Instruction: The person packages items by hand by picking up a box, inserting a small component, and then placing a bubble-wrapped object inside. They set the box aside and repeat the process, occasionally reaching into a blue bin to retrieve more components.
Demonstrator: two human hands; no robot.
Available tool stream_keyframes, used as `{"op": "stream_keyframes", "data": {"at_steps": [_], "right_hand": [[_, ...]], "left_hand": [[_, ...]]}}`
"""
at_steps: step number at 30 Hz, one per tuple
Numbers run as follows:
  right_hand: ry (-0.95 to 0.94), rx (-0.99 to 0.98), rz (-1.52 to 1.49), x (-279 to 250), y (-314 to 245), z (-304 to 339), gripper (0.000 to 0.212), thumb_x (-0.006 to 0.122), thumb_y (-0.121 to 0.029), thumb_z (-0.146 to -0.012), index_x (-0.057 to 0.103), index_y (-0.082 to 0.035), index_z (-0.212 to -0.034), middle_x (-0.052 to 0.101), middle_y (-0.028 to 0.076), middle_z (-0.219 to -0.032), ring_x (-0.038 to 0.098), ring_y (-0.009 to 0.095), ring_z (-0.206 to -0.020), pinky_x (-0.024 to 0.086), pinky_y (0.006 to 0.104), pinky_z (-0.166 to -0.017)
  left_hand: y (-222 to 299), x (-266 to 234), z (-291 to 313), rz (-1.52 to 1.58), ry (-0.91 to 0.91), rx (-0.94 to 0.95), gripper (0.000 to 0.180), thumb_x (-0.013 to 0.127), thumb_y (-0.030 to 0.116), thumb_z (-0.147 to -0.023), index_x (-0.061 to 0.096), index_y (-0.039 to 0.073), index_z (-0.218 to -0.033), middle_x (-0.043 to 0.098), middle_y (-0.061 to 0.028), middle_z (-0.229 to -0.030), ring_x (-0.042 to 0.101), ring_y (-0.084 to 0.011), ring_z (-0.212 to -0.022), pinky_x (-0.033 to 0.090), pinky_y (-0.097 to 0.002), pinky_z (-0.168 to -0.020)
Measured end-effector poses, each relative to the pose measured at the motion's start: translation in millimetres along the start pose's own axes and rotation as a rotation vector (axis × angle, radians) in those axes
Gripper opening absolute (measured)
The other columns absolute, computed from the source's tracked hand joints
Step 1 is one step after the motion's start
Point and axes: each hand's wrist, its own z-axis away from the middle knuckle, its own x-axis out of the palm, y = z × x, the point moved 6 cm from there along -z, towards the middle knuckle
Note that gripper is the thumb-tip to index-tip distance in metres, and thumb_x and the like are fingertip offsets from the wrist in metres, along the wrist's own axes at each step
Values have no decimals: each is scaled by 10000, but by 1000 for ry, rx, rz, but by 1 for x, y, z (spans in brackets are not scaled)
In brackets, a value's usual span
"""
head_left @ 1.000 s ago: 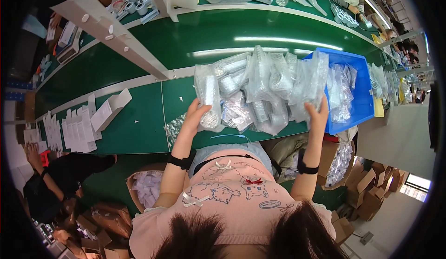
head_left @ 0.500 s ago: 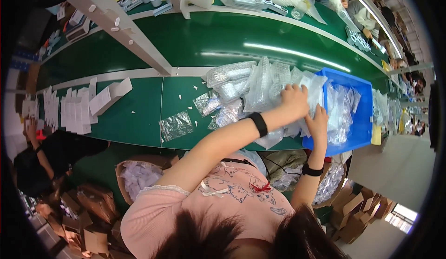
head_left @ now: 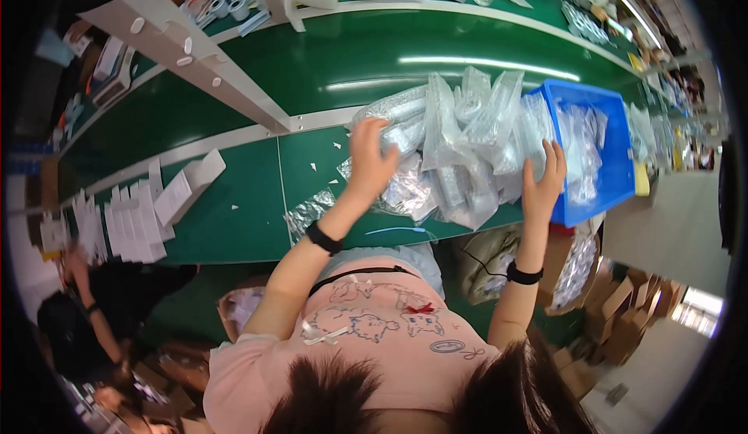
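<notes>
A heap of clear bubble-wrap bags with pale items inside lies on the green table. My left hand hovers at the heap's left end, fingers spread and nothing visibly held. At the right end, beside the blue bin, my right hand is raised with its fingers apart, also holding nothing I can see. More bagged pieces fill the bin. A flat clear plastic bag rests left of my left wrist. Near the front edge lies a thin light-blue strip.
White folded cartons stand in a row at the left. A slanting metal post rises behind them, below a shelf edge. Cardboard boxes sit on the floor at right. Another person's arm shows at far left.
My left hand has moved from the bin side across to the heap's left end. My right hand has risen a little, fingers spread. The light-blue strip has come into sight.
</notes>
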Motion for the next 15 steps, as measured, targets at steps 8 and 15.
{"op": "stream_keyframes", "data": {"at_steps": [8, 15], "right_hand": [[-79, 185, -402, 125, -112, 130, 413, 607, -108, -676, 498, -34, -1068, 446, 184, -1150, 407, 347, -1061, 342, 435, -870], [-113, 257, -54, 172, -132, 147, 516, 644, -266, -664, 478, -138, -1136, 388, 163, -1210, 344, 357, -1108, 275, 507, -894]], "left_hand": [[-98, 7, 69, -222, -346, 21, 378, 610, 35, -626, 484, 35, -982, 451, -139, -1041, 422, -333, -970, 373, -395, -826], [-102, 11, 93, -249, -557, 110, 315, 579, 24, -641, 524, 51, -950, 472, -104, -999, 445, -301, -944, 404, -388, -775]]}}
